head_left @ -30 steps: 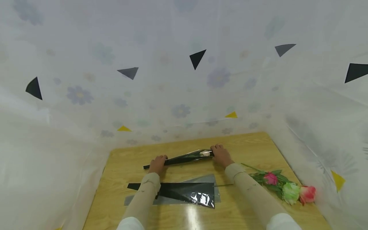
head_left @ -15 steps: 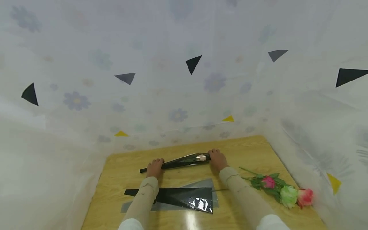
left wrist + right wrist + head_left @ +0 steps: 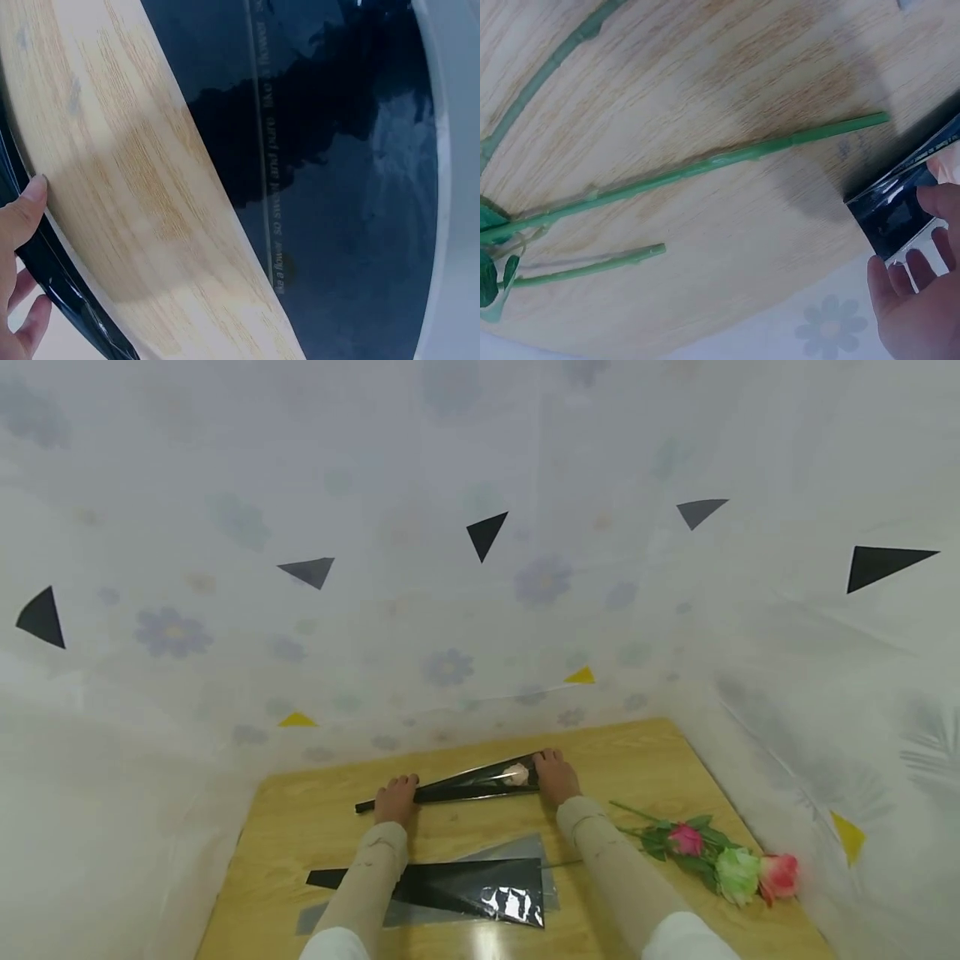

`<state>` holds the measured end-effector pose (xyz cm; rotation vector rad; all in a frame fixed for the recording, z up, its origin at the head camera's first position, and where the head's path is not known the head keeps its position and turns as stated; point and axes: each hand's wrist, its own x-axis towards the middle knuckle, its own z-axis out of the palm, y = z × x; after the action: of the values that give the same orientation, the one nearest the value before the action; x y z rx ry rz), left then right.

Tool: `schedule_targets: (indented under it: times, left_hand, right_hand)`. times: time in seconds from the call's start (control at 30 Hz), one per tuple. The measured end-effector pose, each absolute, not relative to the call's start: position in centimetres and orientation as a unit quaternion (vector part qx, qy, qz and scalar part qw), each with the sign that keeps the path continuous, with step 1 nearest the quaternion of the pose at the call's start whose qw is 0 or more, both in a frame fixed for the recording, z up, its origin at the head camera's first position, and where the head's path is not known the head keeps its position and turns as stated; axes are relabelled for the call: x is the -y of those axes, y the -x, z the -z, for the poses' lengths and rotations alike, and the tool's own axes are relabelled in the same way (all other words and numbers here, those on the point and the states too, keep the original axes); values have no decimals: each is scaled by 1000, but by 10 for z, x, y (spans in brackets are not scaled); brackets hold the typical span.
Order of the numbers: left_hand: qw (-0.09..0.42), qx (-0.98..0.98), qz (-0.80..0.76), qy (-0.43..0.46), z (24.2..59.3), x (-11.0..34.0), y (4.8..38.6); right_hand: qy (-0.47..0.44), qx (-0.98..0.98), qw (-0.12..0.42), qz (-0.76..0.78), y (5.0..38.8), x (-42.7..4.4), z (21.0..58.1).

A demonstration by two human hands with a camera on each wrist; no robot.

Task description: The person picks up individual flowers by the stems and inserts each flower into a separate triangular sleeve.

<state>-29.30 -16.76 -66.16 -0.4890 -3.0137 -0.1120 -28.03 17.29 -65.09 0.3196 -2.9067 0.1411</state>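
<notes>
A flat black-and-clear flower sleeve [image 3: 465, 789] with a pale pink rose [image 3: 515, 774] inside lies across the far part of the table. My left hand [image 3: 396, 799] grips its narrow end; in the left wrist view the thumb [image 3: 26, 214] is on one side and fingers on the other. At the wide, open end my right hand [image 3: 557, 777] holds the sleeve's edge, thumb on the upper face, as the right wrist view shows. Closer to me, a second black sleeve [image 3: 480, 885] lies on grey translucent sleeves [image 3: 551, 885], partly covered by my left forearm.
On the right of the wooden table [image 3: 315, 810] lie artificial flowers: a magenta rose [image 3: 686, 839], a green-white one [image 3: 738, 875] and a pink-red one [image 3: 780, 877]. Their green stems [image 3: 705, 165] point toward the middle. Pale flower-printed sheeting [image 3: 450, 610] surrounds the table.
The wrapped rose's sleeve has turned so its broad face and the pale bloom show more fully. Both hands stay at its ends. The whole head view has shifted slightly.
</notes>
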Motion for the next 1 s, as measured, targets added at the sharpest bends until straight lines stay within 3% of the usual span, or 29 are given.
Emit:
schedule_targets:
  times: [0.27, 0.53, 0.73, 1.0]
  left_hand:
    - [51, 985, 40, 162, 657, 175, 303]
    - [69, 964, 84, 242, 632, 178, 278]
    - [47, 924, 155, 345, 617, 159, 231]
    - [-13, 912, 112, 395, 626, 140, 158]
  right_hand:
    - [-80, 980, 160, -90, 282, -177, 634]
    - [-143, 961, 118, -207, 253, -178, 620]
    - [-110, 902, 25, -416, 200, -178, 607]
    - [28, 750, -173, -638, 119, -172, 609]
